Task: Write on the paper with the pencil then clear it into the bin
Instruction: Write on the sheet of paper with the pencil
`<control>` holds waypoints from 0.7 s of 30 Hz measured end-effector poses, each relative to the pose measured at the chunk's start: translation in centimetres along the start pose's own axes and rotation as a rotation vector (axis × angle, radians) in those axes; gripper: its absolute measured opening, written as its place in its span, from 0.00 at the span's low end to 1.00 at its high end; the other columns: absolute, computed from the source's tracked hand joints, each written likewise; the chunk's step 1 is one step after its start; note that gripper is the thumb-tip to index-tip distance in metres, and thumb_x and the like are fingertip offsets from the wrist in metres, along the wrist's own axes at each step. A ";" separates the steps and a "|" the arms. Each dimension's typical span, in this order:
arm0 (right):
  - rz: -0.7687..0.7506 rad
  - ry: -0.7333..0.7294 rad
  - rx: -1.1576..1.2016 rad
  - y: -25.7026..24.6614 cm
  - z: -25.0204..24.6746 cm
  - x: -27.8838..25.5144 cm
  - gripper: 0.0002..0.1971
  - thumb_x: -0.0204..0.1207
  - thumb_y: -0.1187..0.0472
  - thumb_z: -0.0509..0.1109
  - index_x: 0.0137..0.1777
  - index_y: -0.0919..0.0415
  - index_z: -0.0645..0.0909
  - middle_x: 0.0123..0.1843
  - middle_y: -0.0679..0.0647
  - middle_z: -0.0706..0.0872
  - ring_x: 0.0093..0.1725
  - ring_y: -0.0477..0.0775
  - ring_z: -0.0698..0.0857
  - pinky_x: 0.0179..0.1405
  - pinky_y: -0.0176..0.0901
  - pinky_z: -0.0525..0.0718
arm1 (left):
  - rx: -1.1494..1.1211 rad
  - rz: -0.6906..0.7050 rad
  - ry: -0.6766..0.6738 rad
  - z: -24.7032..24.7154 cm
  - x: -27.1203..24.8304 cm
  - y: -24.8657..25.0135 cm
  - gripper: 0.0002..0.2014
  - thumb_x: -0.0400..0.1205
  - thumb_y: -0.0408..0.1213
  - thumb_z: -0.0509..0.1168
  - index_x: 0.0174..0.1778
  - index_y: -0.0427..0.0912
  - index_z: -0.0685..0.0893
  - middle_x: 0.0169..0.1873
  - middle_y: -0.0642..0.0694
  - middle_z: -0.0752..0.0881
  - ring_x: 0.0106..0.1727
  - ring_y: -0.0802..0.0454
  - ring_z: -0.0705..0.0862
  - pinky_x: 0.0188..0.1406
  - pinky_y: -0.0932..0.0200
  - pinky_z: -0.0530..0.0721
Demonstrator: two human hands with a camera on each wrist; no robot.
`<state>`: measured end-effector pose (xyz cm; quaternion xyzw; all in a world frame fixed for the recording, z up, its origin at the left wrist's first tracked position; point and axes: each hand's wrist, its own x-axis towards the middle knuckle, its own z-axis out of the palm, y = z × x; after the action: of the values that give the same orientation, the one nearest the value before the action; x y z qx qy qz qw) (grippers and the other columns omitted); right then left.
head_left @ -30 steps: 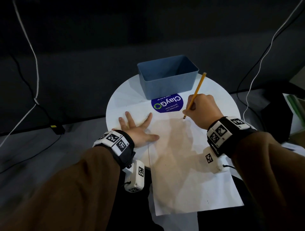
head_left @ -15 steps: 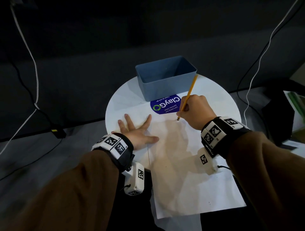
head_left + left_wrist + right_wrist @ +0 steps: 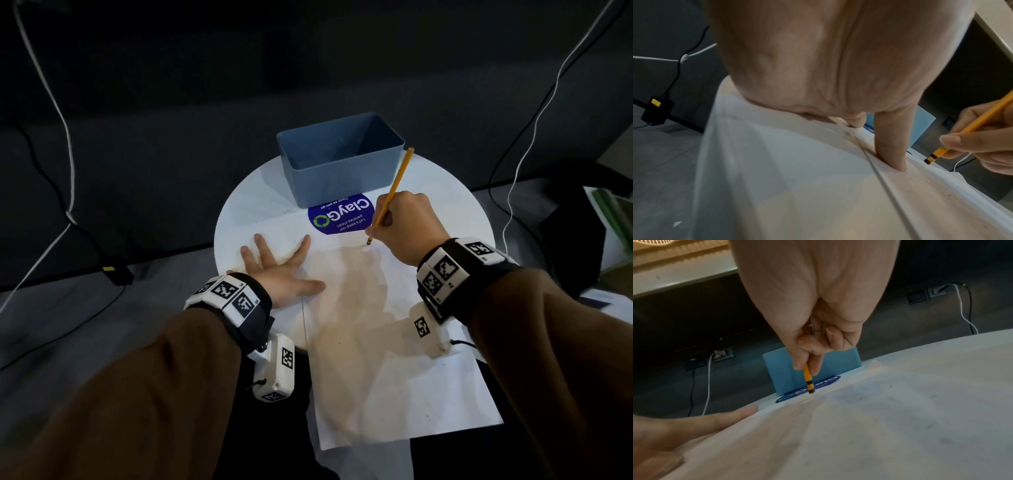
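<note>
A white sheet of paper [image 3: 383, 342] lies on the round white table [image 3: 455, 205] and overhangs its near edge. My left hand [image 3: 274, 260] rests flat with spread fingers at the sheet's left edge, and its thumb [image 3: 892, 142] presses on the paper [image 3: 797, 178]. My right hand [image 3: 404, 226] grips a yellow pencil [image 3: 390, 195] that leans away from me. The pencil's [image 3: 808, 378] black-banded lower end sits at the paper's [image 3: 879, 426] far edge; I cannot tell whether it touches. The blue bin [image 3: 339, 161] stands open and looks empty behind the sheet.
A round blue "ClayGo" sticker [image 3: 339, 216] lies between bin and paper. White and black cables [image 3: 68, 164] hang on the left, with a black adapter [image 3: 116, 274] on the floor. More cables [image 3: 534, 130] and a dark box with papers [image 3: 582, 246] are at the right.
The pencil's lower end has shifted slightly left and a little farther along the paper's far edge. The left hand stays flat in the same place.
</note>
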<state>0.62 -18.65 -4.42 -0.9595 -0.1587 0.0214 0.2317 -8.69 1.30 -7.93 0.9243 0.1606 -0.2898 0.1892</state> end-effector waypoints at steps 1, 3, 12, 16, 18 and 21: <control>-0.006 -0.008 0.018 -0.1 0.1 -0.1 0.12 0.79 0.53 0.78 0.54 0.56 0.81 0.60 0.57 0.87 0.64 0.55 0.81 0.53 0.46 0.84 | 0.005 -0.001 0.002 0.0 0.0 0.1 0.45 0.78 0.73 0.59 0.79 0.78 0.31 0.79 0.35 0.19 0.80 0.26 0.24 0.76 0.18 0.37; 0.002 -0.016 0.030 -0.3 0.4 -0.1 0.17 0.79 0.52 0.79 0.61 0.60 0.82 0.62 0.58 0.87 0.66 0.57 0.82 0.55 0.47 0.86 | 0.008 0.000 0.007 0.0 0.0 0.1 0.45 0.78 0.73 0.59 0.79 0.78 0.32 0.80 0.35 0.20 0.81 0.26 0.24 0.76 0.18 0.38; 0.025 0.006 0.030 0.1 0.7 0.1 0.18 0.79 0.52 0.78 0.63 0.60 0.82 0.61 0.58 0.86 0.63 0.54 0.81 0.52 0.45 0.85 | 0.004 0.006 0.007 0.1 0.2 -0.1 0.45 0.77 0.74 0.59 0.78 0.79 0.31 0.79 0.37 0.19 0.81 0.27 0.24 0.76 0.17 0.38; 0.050 0.042 -0.063 0.3 0.0 0.3 0.11 0.80 0.55 0.77 0.56 0.59 0.81 0.51 0.54 0.83 0.54 0.53 0.77 0.46 0.42 0.74 | 0.000 0.004 0.014 0.2 0.2 -0.2 0.45 0.77 0.74 0.59 0.78 0.80 0.32 0.79 0.37 0.19 0.81 0.28 0.24 0.75 0.17 0.38; 0.038 0.041 -0.009 0.6 0.1 0.0 0.11 0.80 0.54 0.77 0.54 0.58 0.81 0.50 0.53 0.83 0.53 0.51 0.77 0.45 0.41 0.76 | 0.003 0.002 0.014 0.2 0.3 -0.2 0.45 0.77 0.74 0.59 0.78 0.80 0.31 0.79 0.37 0.19 0.81 0.27 0.24 0.75 0.17 0.38; 0.009 0.027 0.066 0.5 0.6 -0.3 0.12 0.79 0.53 0.79 0.53 0.57 0.81 0.50 0.51 0.83 0.52 0.49 0.79 0.44 0.39 0.79 | 0.010 0.003 0.012 0.2 0.2 -0.1 0.45 0.77 0.74 0.58 0.78 0.79 0.31 0.80 0.36 0.20 0.81 0.27 0.24 0.75 0.17 0.38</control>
<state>0.44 -18.83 -5.19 -0.9523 -0.1502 0.0146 0.2651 -8.63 1.38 -8.24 0.9273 0.1588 -0.2846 0.1841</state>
